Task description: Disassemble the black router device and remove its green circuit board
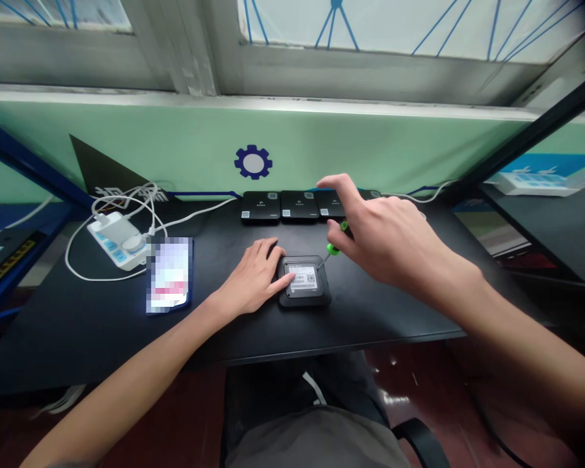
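A black square device box [305, 300] lies label side up on the desk, with a white printed label on it. My left hand [256, 276] rests at its left side, fingers stretched out, the thumb on the box's label edge. In my right hand [380, 231] is a screwdriver [332, 249] with a green and black handle. Its thin shaft slants down to the upper right corner area of the label. My right index finger is raised off the handle. Whether the tip sits in a screw is too small to tell.
Several similar black boxes [260, 207] stand in a row along the back panel. To the left are a white power strip [119, 240] with tangled cables and a lit phone [169, 276], its screen blurred. The desk's front edge [322, 353] runs above my lap.
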Available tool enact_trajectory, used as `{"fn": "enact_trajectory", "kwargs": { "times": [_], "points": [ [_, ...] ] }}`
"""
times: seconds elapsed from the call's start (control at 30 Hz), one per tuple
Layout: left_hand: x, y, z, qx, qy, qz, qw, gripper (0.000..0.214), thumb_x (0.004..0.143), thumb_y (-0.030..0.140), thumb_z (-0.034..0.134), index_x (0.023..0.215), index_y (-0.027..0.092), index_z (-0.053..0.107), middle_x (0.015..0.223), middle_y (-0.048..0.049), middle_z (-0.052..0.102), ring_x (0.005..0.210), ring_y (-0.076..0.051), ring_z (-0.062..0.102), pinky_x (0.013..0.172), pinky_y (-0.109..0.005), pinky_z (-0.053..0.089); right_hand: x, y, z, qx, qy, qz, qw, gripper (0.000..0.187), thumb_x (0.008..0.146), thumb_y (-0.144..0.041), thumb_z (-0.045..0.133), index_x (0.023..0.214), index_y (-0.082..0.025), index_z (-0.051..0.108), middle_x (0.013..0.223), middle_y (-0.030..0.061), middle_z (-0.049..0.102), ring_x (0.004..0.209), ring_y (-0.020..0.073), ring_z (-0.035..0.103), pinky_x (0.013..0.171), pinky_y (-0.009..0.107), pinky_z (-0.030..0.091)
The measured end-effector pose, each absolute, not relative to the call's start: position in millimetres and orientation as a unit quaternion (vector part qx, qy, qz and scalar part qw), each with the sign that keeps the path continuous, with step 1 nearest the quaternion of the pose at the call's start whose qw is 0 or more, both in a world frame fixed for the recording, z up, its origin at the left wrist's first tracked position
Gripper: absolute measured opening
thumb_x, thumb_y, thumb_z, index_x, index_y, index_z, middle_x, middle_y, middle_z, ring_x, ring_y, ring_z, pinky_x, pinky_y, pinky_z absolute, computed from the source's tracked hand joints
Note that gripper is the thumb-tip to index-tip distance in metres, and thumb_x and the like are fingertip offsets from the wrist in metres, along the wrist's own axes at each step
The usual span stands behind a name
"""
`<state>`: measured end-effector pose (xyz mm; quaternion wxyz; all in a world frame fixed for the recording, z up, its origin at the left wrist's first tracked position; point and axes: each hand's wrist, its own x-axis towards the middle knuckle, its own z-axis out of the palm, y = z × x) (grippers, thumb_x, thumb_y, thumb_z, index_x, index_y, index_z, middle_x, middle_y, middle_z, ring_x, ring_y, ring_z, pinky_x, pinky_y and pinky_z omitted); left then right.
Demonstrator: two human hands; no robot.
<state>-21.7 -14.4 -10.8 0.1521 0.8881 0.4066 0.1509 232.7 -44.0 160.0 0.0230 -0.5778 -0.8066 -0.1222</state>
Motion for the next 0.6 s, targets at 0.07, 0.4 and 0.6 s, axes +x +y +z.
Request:
{"fn": "enact_trajectory", "kwargs": {
  "times": [0.07,0.4,0.6],
  "points": [
    [-21.5,-14.4,-10.6,0.889,0.407,0.148,0.152,0.047,0.119,0.063,0.052,0.144,0.023,0.058,0.171,-0.0201,0.050,0.162,-0.042,0.046,0.132,-0.065,0.045,233.3,-44.6,159.5,-0.573,-0.810,-0.117,0.031,0.063,0.111,-0.034,0.046,0.171,-0.016,0.040,0.079,0.0076,0.080,0.062,0.0297,0.068,0.065,0.038,0.026],
    [-21.9,-14.3,-12.1,0.889,0.409,0.144,0.147,0.048,0.119,0.063,0.053,0.144,0.023,0.057,0.172,-0.0204,0.049,0.163,-0.042,0.045,0.133,-0.065,0.045,233.8,-45.1,161.8,-0.554,-0.826,-0.096,0.041,0.055,0.108,-0.037,0.050,0.159,-0.019,0.056,0.099,0.0109,0.083,0.072,0.0275,0.069,0.064,0.036,0.027],
    [-21.9,-14.1,-11.8,0.888,0.409,0.145,0.150,0.049,0.119,0.064,0.052,0.144,0.022,0.058,0.172,-0.0206,0.050,0.162,-0.042,0.046,0.134,-0.065,0.044,235.0,-41.4,154.4,-0.572,-0.810,-0.131,0.023,0.050,0.118,-0.050,0.044,0.152,-0.023,0.068,0.086,0.0099,0.083,0.074,0.0303,0.074,0.064,0.036,0.027]
  ]
}}
